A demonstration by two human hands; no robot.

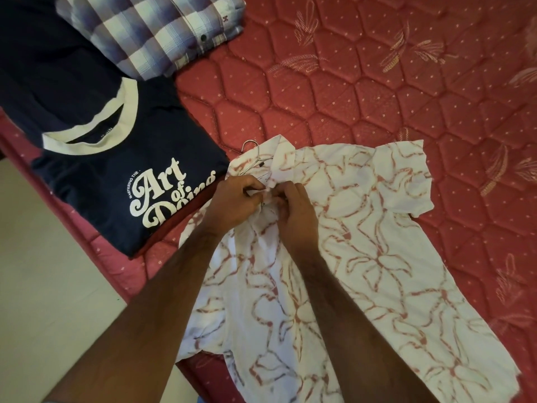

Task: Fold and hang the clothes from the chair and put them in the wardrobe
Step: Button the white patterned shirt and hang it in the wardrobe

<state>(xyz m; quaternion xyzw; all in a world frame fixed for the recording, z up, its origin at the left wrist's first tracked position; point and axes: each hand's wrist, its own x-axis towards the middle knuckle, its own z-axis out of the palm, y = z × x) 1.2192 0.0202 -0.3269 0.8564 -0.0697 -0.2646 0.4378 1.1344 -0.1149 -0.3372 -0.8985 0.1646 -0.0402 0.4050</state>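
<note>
Three garments on the bed (377,82): plaid shirt (151,30) and navy T-shirt (116,170) upper left, white floral shirt (363,242) centre on one hanger (251,158). Left hand (232,202) and right hand (293,210) each pinch its placket.

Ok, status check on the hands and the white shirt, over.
Both hands, left and right, pinching the placket near the collar of the white shirt. Shirt flat on the bed, hanger inside it. Nothing in the way.

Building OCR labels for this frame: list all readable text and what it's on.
"MASTERING THE Art of Doing", last word cut off by the fold: navy T-shirt.
Neck label inside the navy T-shirt: too small to read.
Tag at the collar of the floral shirt: blurred, unreadable.
Mark on the plaid shirt: unreadable.
</note>
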